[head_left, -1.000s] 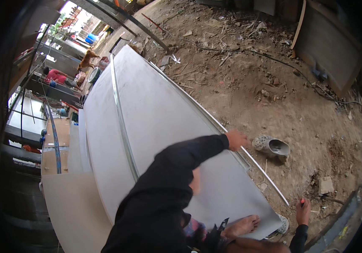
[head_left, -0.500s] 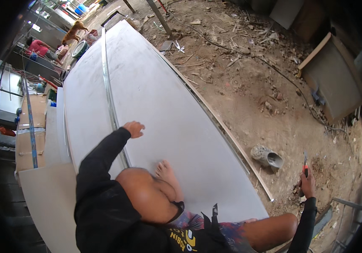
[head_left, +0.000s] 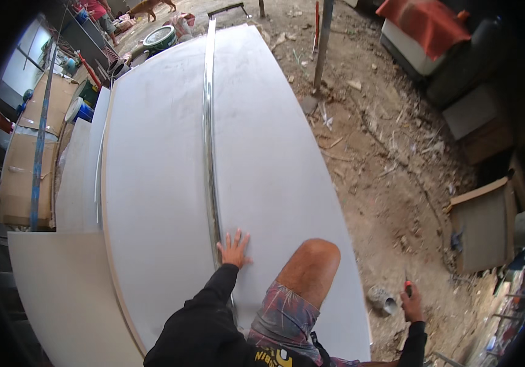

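A large pale grey board [head_left: 152, 183] is seen filling the centre of the frame, laid flat and running from the lower middle up to the top. A long metal straightedge [head_left: 208, 122] is laid along it lengthwise, from the top centre down to the lower middle. The left hand [head_left: 233, 249] is pressed flat on the board, fingers spread wide, at the lower end of the straightedge and touching it; nothing is gripped. The right hand [head_left: 410, 301] is held out over the dirt at the lower right, closed around a small red-tipped tool [head_left: 407, 285]. A bare knee [head_left: 315, 257] is rested on the board just right of the left hand.

More pale boards [head_left: 66, 287] are stacked at the lower left, with flattened cardboard [head_left: 24, 165] at the left edge. Bare earth [head_left: 384, 159] strewn with debris is seen on the right, where a thin pole [head_left: 322, 43] is stood upright. A grey sandal [head_left: 382, 300] is lying near the right hand. A wooden crate [head_left: 482, 226] is set at the right edge, a red cloth [head_left: 427, 18] at the upper right, and a bucket [head_left: 159, 38] at the top left.
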A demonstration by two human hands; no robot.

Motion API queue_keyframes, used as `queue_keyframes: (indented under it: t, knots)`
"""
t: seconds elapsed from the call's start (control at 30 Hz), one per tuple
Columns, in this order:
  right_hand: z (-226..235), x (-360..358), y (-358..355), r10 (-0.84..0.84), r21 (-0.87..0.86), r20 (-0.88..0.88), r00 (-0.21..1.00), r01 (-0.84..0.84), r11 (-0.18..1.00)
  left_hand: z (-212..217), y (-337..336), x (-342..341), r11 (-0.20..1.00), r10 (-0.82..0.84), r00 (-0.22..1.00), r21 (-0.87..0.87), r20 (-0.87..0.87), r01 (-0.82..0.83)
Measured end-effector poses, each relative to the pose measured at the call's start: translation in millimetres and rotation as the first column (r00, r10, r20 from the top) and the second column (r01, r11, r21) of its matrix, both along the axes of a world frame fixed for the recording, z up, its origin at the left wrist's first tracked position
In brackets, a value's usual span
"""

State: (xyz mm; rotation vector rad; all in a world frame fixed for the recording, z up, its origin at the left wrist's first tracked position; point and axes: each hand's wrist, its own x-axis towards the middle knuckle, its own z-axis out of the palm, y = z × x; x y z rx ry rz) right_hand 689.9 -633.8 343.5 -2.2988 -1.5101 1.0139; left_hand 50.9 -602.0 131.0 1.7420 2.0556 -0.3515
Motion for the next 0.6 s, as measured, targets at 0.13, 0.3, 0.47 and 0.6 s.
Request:
queue_keyframes:
  t: [0.13, 0.3, 0.47, 0.6]
  knots:
    - [50, -113, 74, 0.171, -0.055, 0.048, 0.984, -0.169, 0.984, 1, -9, -16, 0.997, 0.069, 0.998, -0.041, 0.003, -0.069]
    - [97, -178, 133, 0.243, 0.137, -0.123, 0.962, -0.226, 0.964, 6, -4, -19, 0.996, 0.091, 0.995, -0.020, 0.048, -0.091]
    - [174, -266, 165, 0.292, 0.192, -0.296, 0.910, -0.243, 0.951, 10, 14, 7, 0.995, 0.088, 0.993, -0.058, 0.081, -0.083]
    - [182, -343, 196, 0.307, 0.227, -0.476, 0.824, -0.222, 0.948, -50, -9, -6, 0.987, 0.151, 0.988, 0.046, 0.020, -0.152]
